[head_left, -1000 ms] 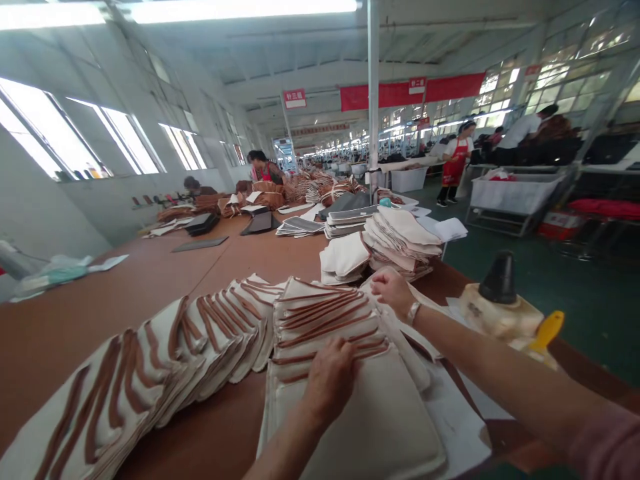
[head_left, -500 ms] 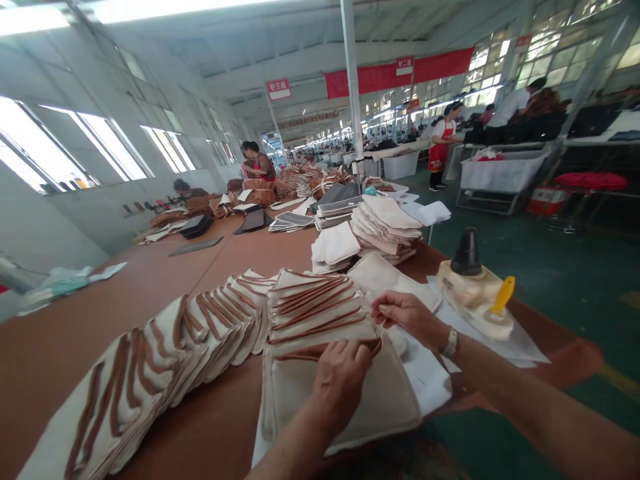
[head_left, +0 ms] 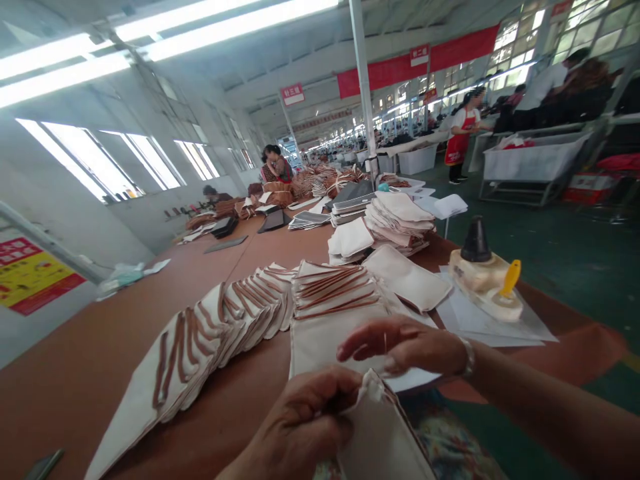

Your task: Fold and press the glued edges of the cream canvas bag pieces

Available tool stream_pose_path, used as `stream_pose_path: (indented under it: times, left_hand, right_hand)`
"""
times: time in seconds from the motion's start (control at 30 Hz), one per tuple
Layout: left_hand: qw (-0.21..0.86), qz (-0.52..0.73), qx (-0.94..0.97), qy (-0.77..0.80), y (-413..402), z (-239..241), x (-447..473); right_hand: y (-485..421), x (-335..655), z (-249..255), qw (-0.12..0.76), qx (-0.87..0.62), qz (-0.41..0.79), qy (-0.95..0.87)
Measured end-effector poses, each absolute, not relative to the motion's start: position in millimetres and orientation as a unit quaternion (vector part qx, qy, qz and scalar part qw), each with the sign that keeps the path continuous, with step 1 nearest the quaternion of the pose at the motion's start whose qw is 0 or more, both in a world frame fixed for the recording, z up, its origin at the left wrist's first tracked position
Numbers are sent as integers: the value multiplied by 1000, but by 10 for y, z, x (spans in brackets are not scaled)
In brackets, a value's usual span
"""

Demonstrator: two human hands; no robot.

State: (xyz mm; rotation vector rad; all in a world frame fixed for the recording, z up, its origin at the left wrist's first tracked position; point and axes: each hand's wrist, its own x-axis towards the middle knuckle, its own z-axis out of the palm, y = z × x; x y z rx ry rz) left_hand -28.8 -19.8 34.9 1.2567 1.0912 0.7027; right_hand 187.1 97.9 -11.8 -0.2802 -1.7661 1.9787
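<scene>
My left hand [head_left: 295, 427] is closed on the top edge of a cream fabric panel [head_left: 385, 440], lifted off the table at the bottom of the view. My right hand [head_left: 405, 347] hovers just above and behind it, fingers stretched toward the left and touching the panel's upper corner. Right behind the hands lies a stack of cream panels with brown trim [head_left: 335, 300]. A long fanned row of the same trimmed panels [head_left: 210, 333] runs off to the left along the brown table [head_left: 100, 360].
A glue pot with a black cone top and yellow brush handle [head_left: 485, 277] stands on white paper at the right. Plain cream panels [head_left: 407, 280] and taller piles [head_left: 397, 223] lie behind. Farther down the table a seated person [head_left: 274, 165] works; another in a red apron [head_left: 463, 133] stands by bins.
My left hand has lifted the top cream panel off the stack and pulled it toward me. My right hand drew back from the far pile to the panel's corner.
</scene>
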Motion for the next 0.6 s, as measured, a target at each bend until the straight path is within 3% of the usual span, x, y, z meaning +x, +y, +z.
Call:
stream_pose_path:
  times: [0.23, 0.47, 0.6]
  left_hand:
    - [685, 332, 493, 422, -88, 379, -264]
    - [645, 308, 557, 423, 0, 503, -227]
    - [612, 275, 596, 442, 107, 467, -234]
  right_hand:
    - [468, 1918, 37, 262, -121, 674, -680]
    - [403, 1966, 214, 328, -220, 398, -828]
    - [484, 1943, 128, 337, -209, 315, -862]
